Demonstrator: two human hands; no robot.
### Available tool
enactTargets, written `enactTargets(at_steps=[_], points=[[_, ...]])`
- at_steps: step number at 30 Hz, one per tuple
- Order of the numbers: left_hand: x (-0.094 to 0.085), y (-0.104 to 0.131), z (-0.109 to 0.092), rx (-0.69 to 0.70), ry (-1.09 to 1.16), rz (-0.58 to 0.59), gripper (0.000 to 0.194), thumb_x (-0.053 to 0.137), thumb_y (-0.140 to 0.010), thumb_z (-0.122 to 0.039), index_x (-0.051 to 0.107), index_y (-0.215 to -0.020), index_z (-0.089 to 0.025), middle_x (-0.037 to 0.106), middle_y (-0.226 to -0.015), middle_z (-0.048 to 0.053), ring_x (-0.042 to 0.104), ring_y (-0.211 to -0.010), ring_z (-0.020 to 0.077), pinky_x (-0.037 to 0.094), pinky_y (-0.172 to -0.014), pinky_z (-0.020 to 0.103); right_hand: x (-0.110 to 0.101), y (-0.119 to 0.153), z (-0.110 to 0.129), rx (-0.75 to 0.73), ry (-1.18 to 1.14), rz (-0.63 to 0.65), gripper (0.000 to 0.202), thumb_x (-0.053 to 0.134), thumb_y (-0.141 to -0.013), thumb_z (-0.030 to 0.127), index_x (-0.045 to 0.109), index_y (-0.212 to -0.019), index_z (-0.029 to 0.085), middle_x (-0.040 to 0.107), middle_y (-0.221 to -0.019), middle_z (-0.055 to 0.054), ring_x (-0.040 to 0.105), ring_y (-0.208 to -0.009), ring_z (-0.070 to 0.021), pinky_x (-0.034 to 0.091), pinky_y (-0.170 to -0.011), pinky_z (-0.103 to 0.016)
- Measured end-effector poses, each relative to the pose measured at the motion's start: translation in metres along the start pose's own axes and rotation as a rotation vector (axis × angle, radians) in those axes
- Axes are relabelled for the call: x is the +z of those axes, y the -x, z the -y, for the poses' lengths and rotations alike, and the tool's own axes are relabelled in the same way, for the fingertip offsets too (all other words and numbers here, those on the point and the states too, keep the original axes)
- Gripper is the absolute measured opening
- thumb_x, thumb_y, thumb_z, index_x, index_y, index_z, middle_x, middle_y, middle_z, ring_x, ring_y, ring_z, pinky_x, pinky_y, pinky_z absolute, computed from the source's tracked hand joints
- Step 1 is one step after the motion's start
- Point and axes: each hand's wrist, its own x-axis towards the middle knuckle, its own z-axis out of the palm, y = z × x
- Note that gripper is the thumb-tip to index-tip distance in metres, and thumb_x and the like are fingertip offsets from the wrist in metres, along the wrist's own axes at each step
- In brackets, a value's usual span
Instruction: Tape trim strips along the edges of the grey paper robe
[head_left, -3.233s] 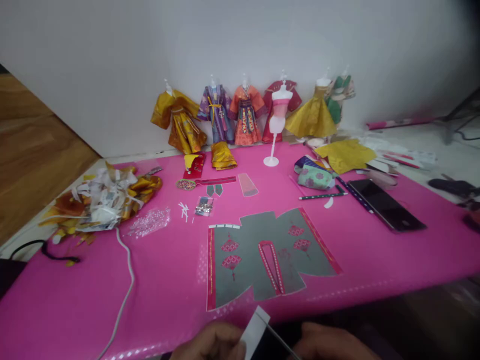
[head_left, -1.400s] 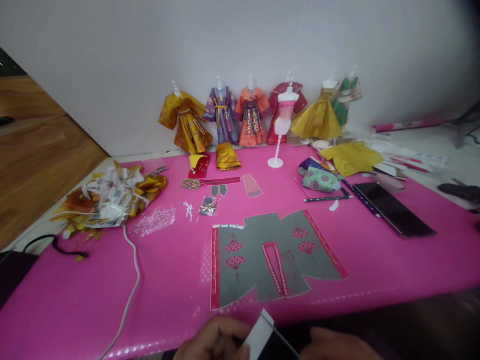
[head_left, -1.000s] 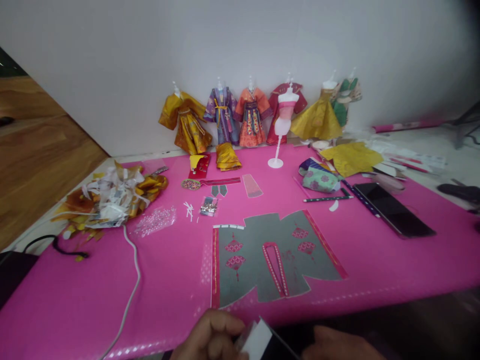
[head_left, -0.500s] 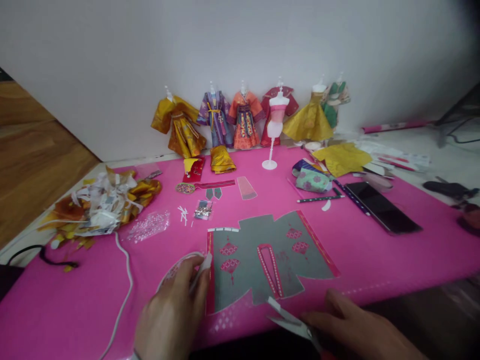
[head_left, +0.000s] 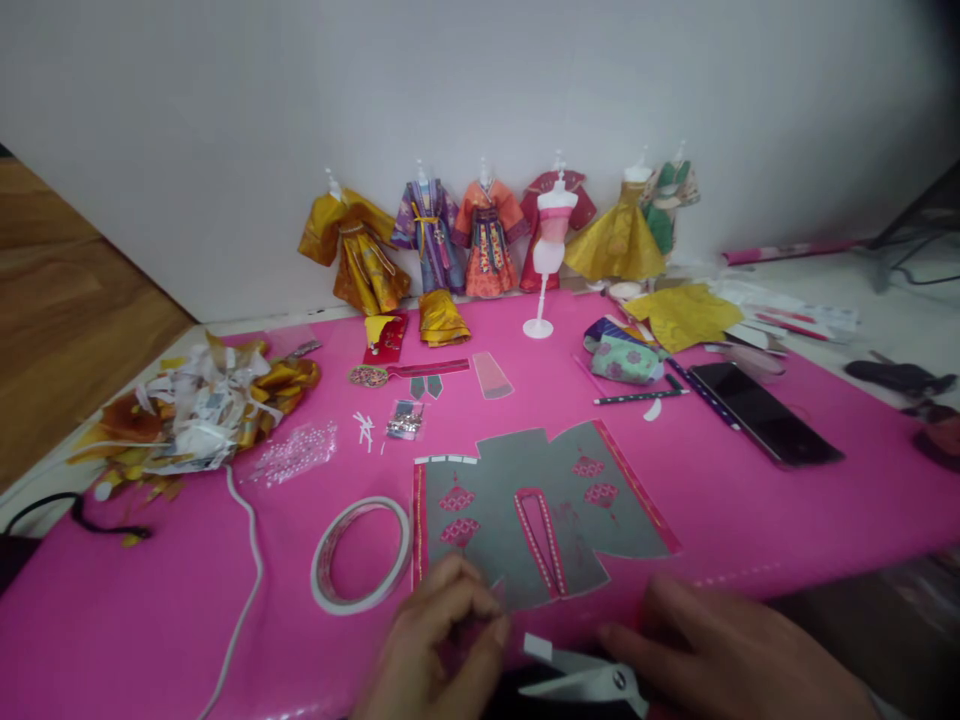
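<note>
Head view. The left hand [head_left: 439, 645], fingers pinched together on something too small to identify, rested at the lower edge of the grey paper robe cut-out [head_left: 536, 515], flat on the pink tabletop [head_left: 750, 520]. The right hand [head_left: 731, 660] lay curled over white scissors [head_left: 581, 675]; whether it gripped them could not be told. The tape roll [head_left: 361, 553] lay just beside the cut-out. Judged risks: the blades, close to the left fingers, might nick them or the robe; a sliding hand might crease the paper.

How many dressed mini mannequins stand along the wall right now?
7: gold robe, purple robe, orange dress, red robe partly hidden behind the pink-top mannequin, yellow gown, green dress. Others may be hidden.
</note>
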Motion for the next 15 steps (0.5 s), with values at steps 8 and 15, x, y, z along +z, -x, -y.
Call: enactTargets(at_steps=[8,15], points=[[0.008,-0.006,-0.009,0.004,0.091,0.014,0.016,0.055,-0.073,-0.009,0.056,-0.062,-0.02,0.055,-0.072,-0.001,0.056,-0.068,0.0139,0.043,-0.059,0.023,-0.009,-0.011,0.003,0.009,0.044,-0.003,0.005,0.063,-0.079,0.031,0.065,-0.082,0.027,0.062,-0.062,0.002,0.058,-0.041,-0.0133,0.03,-0.032,-0.025],[0.017,-0.001,-0.004,0.285,-0.034,-0.173,0.017,0.058,-0.078,-0.008,0.065,-0.077,-0.023,0.055,-0.08,-0.001,0.061,-0.072,0.0125,0.049,-0.063,0.02,0.002,-0.002,-0.002,0.138,-0.107,0.125,0.037,0.065,-0.077,0.025,0.06,-0.114,0.032,0.064,-0.08,0.001,0.065,-0.056,-0.015,0.042,-0.042,-0.021]])
